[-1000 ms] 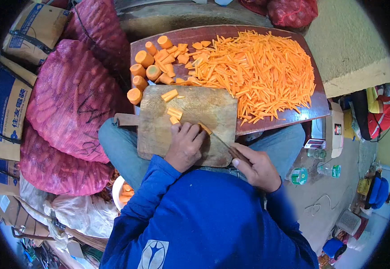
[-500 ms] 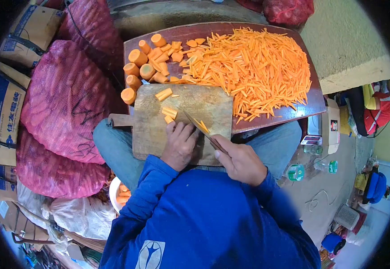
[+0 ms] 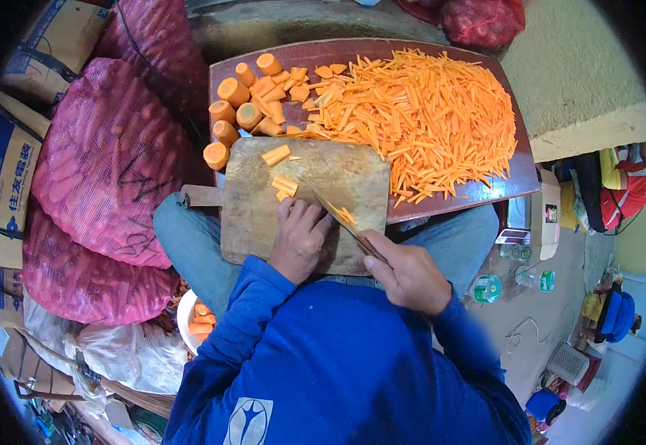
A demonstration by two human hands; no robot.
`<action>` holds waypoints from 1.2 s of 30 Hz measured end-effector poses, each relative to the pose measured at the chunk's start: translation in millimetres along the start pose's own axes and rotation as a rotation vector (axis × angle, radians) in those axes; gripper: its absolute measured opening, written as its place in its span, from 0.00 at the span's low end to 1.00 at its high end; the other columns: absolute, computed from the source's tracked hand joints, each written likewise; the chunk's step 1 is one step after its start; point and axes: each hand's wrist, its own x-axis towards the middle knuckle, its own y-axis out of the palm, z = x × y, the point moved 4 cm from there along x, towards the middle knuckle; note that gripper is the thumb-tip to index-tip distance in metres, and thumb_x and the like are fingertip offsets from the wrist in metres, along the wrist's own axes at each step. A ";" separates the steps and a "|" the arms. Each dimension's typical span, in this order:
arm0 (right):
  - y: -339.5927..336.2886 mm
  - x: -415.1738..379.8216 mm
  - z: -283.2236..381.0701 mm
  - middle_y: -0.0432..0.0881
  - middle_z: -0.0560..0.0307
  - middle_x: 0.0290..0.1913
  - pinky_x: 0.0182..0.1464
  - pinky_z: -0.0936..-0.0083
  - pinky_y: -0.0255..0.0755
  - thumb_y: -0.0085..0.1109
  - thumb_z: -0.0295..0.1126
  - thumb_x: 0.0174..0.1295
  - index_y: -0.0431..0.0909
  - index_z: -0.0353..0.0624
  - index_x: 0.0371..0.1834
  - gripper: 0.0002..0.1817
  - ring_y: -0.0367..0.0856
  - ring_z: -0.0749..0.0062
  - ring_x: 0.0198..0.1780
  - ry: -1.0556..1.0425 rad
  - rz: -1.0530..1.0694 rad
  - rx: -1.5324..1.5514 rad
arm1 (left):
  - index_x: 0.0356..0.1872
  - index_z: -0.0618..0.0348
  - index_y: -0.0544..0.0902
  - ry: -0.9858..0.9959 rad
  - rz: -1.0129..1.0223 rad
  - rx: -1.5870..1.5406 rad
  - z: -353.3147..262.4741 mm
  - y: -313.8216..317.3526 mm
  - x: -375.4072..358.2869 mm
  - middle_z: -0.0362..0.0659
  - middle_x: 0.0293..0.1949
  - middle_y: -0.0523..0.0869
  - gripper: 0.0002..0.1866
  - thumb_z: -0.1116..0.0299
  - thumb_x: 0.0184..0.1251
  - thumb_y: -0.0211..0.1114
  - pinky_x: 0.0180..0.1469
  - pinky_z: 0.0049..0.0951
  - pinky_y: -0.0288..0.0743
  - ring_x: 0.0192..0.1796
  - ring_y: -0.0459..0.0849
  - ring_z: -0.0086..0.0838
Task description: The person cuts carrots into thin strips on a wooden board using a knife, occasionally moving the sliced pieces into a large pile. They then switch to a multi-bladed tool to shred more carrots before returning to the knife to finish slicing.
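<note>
Apparently at the slicing step, on the board near the heap. Calling next for fingertips kept clear of the knife. Curling the left hand on the board, too hidden to tell whether holding anything; gripping the knife in the right hand. With carrot chunks just past the left fingertips, thin sticks beside the knife
</note>
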 end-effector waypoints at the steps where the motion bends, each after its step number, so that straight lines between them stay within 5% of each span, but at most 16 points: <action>1: -3.0 -8.0 3.4 0.90 0.33 0.40 0.43 0.39 0.81 0.60 0.37 0.79 0.73 0.43 0.74 0.24 0.89 0.31 0.41 0.024 0.014 -0.017 | 0.55 0.63 0.90 0.008 0.002 -0.014 0.7 0.2 0.3 0.47 0.47 0.84 0.22 0.74 0.56 0.69 0.68 0.50 0.66 0.54 0.81 0.44; 30: 6.7 17.0 1.6 0.90 0.33 0.44 0.45 0.43 0.83 0.62 0.36 0.77 0.77 0.43 0.73 0.24 0.90 0.32 0.45 0.040 0.002 -0.094 | 0.48 0.60 0.90 -0.010 -0.036 -0.008 2.9 2.0 -2.6 0.43 0.47 0.85 0.18 0.73 0.53 0.75 0.67 0.50 0.65 0.53 0.81 0.41; 36: -9.2 12.4 0.0 0.90 0.35 0.43 0.45 0.47 0.84 0.63 0.35 0.76 0.79 0.42 0.71 0.22 0.91 0.35 0.45 -0.011 -0.122 0.117 | 0.48 0.59 0.91 -0.098 -0.108 -0.005 5.1 -17.5 -1.0 0.44 0.45 0.87 0.18 0.75 0.52 0.75 0.60 0.47 0.67 0.51 0.84 0.43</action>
